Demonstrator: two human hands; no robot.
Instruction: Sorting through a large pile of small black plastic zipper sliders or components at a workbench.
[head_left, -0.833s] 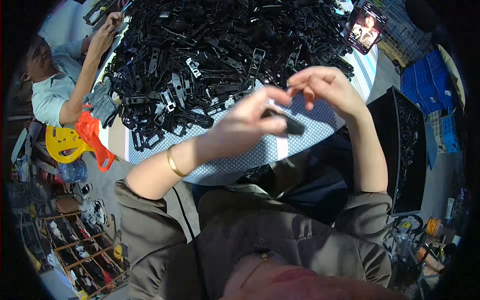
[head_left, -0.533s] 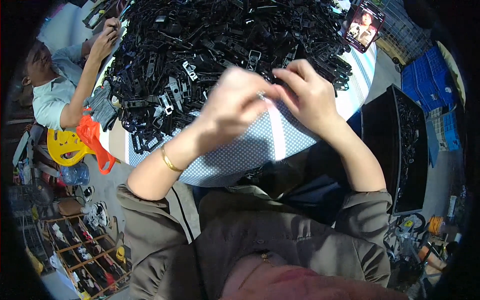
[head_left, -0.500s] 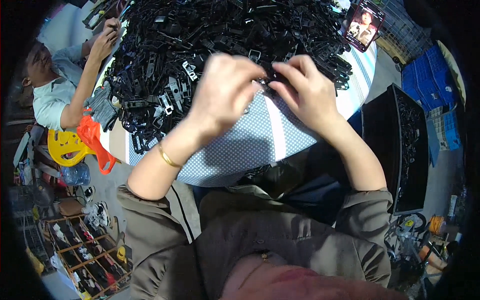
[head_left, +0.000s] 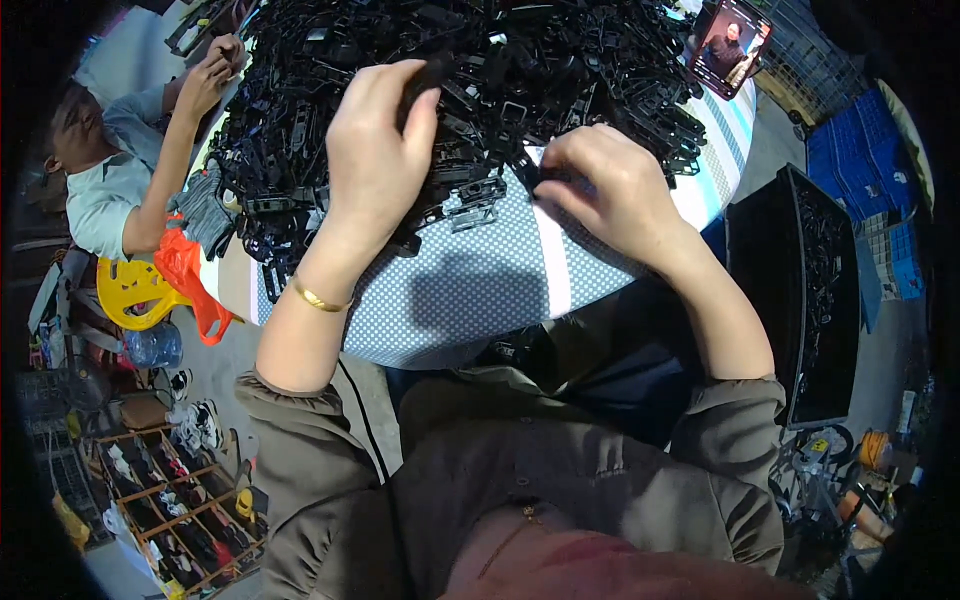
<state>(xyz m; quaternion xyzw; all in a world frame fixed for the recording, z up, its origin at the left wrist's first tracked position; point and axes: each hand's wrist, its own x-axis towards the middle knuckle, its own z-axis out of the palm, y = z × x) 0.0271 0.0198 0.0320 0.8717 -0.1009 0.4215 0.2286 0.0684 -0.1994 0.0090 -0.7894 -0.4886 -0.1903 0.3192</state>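
A large heap of black plastic parts (head_left: 480, 110) covers most of a table with a dotted, striped cloth (head_left: 470, 290). My left hand (head_left: 375, 150) is over the near left part of the heap. Its thumb and forefinger are at a blurred black plastic part (head_left: 434, 74), whose exact shape I cannot make out. At the heap's near edge, my right hand (head_left: 615, 185) is curled, its thumb apart from the forefinger and nothing visible between them. Several loose parts, one with a silvery shine (head_left: 455, 203), lie on the cloth between my hands.
A phone (head_left: 730, 48) with a lit screen stands at the table's far right. Beyond the left edge sits another person (head_left: 130, 180), hands raised at the table. A black bin (head_left: 790, 300) with parts stands on my right; a yellow stool (head_left: 130, 295) is at left.
My left hand has moved left and away from my right hand, up over the heap. The right hand has shifted slightly nearer me. The phone's picture has changed.
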